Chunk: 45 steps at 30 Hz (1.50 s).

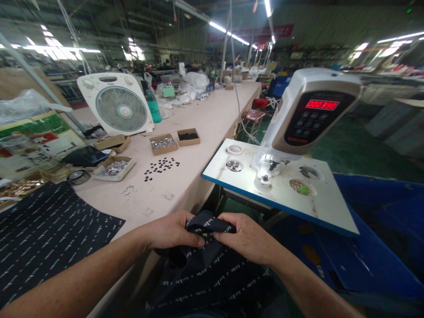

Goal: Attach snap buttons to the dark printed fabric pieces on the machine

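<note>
Dark navy fabric (212,274) with rows of small white lettering hangs over my lap, its upper edge bunched and folded. My left hand (175,230) pinches that folded edge, with the thumb pressed on top. Close beside it, my right hand (243,234) grips the same edge between thumb and fingers. The two thumbs almost meet. Beyond my hands to the right stands a snap-fastening machine (298,115) with a red lit display. Its white work plate (228,181) has round wells holding small metal parts. More of the same printed fabric (59,234) lies on the table at left.
The long table (185,176) carries loose black snap caps (162,165), a few silver pieces (128,190), small boxes of metal parts (163,144) and a box of black parts (188,136). A white fan (122,106) and a teal bottle (153,106) stand farther back. Blue sheeting (371,238) lies at right.
</note>
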{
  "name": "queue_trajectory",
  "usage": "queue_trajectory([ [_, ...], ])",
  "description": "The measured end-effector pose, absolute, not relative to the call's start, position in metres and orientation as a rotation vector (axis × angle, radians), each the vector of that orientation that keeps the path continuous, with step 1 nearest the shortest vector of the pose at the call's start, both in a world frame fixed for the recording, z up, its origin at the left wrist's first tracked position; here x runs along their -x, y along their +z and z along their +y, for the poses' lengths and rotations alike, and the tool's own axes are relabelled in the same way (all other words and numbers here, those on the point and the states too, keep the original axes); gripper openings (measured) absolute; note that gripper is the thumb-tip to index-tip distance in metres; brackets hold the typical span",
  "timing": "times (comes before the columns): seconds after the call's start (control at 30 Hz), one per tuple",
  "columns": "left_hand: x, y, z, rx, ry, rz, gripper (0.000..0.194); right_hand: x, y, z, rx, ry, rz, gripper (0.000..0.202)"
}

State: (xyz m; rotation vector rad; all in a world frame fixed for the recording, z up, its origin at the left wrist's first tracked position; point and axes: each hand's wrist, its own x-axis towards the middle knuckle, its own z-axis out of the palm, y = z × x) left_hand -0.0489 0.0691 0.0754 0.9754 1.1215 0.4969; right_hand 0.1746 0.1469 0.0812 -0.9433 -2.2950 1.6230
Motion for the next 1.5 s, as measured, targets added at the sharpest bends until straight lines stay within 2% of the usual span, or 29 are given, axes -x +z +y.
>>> queue_trajectory([
  [0.5, 0.047, 0.083, 0.072, -1.085, 0.563, 1.19, 0.024, -0.171, 0.083, 0.148, 0.948, 1.595, -2.282, 0.015],
  [0.73, 0.041, 0.087, 0.075, -1.259, 0.692, 1.32, 0.025, -0.17, 0.091, 0.144, 0.915, 1.331, -2.348, 0.029],
  [0.97, 0.041, 0.092, 0.076, -1.414, 0.766, 1.343, 0.021, -0.171, 0.096, 0.145, 0.933, 1.208, -2.452, 0.013],
  [1.17, 0.043, 0.089, 0.074, -1.278, 0.522, 1.153, 0.016, -0.17, 0.091, 0.142, 0.936, 1.19, -2.459, 0.017],
  [1.3, 0.046, 0.081, 0.073, -1.253, 0.536, 1.172, 0.011, -0.17, 0.088, 0.142, 0.907, 1.201, -2.458, 0.018],
  [1.5, 0.046, 0.085, 0.073, -1.152, 0.566, 1.125, 0.015, -0.172, 0.09, 0.146, 0.914, 1.333, -2.397, 0.015],
])
